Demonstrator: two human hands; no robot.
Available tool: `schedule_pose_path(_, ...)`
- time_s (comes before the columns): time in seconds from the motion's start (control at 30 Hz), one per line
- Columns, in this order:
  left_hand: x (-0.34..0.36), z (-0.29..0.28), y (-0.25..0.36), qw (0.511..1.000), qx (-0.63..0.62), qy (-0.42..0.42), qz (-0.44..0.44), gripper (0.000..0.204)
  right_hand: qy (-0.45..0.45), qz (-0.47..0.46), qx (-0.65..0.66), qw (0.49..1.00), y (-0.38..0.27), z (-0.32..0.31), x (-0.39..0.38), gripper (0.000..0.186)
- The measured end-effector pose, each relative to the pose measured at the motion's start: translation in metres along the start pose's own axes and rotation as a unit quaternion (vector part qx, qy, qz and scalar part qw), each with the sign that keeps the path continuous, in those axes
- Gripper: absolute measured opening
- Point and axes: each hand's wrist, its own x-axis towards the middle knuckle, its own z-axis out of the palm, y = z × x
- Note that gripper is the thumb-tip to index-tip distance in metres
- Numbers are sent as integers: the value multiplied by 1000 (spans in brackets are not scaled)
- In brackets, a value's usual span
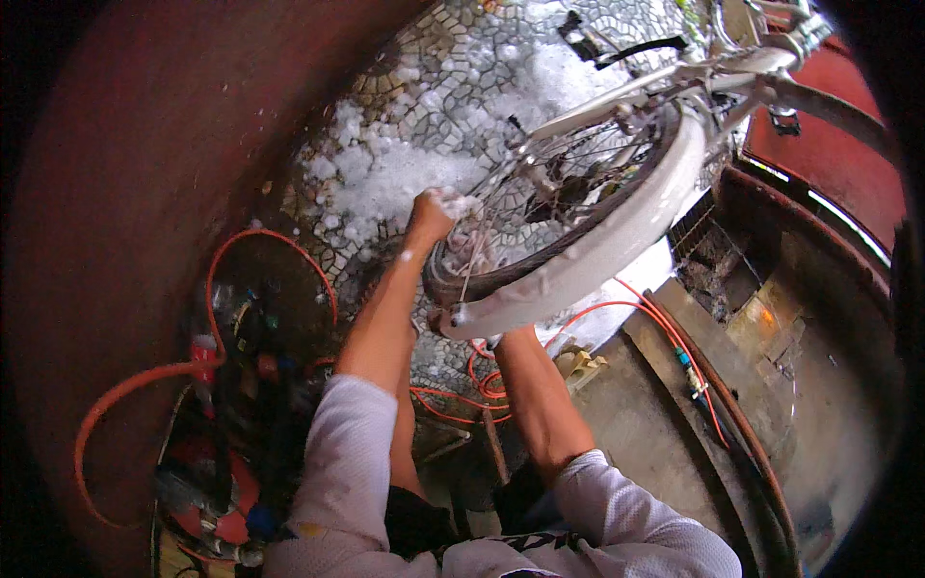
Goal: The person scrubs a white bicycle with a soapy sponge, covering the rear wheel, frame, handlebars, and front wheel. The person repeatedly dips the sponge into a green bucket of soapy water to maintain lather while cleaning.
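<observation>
From the bottom of the frame, two arms in pale sleeves (352, 433) reach up to a bike (631, 231).
The bike runs from the middle to the upper right, and the person's hands are apart. The right hand (515, 337) is mostly hidden under the white mudguard (559, 291), so its grip cannot be told. The left hand (436, 214) is curled and sudsy beside the wheel (487, 281); what it holds cannot be told. Past it, white foam (385, 173) lies on the stone floor (424, 111).

Foam (381, 178) on flr (448, 48), L of bike whl (515, 272).
</observation>
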Motion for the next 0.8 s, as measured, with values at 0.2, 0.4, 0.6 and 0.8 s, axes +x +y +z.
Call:
schedule_pose_path(0.2,-4,-21,82,971,-219,-25,91,9,50,-18,-17,998,3,7,-11,42)
schedule_pose_path(0.4,47,34,88,992,-110,-36,54,23,91,-29,-33,995,16,35,-34,43)
schedule_pose_path(0.6,77,54,53,980,68,29,184,37,88,-45,-44,994,13,40,-35,45)
schedule_pose_path(0.8,56,11,48,889,-435,-145,-15,51,36,-67,-59,995,-14,19,-3,46)
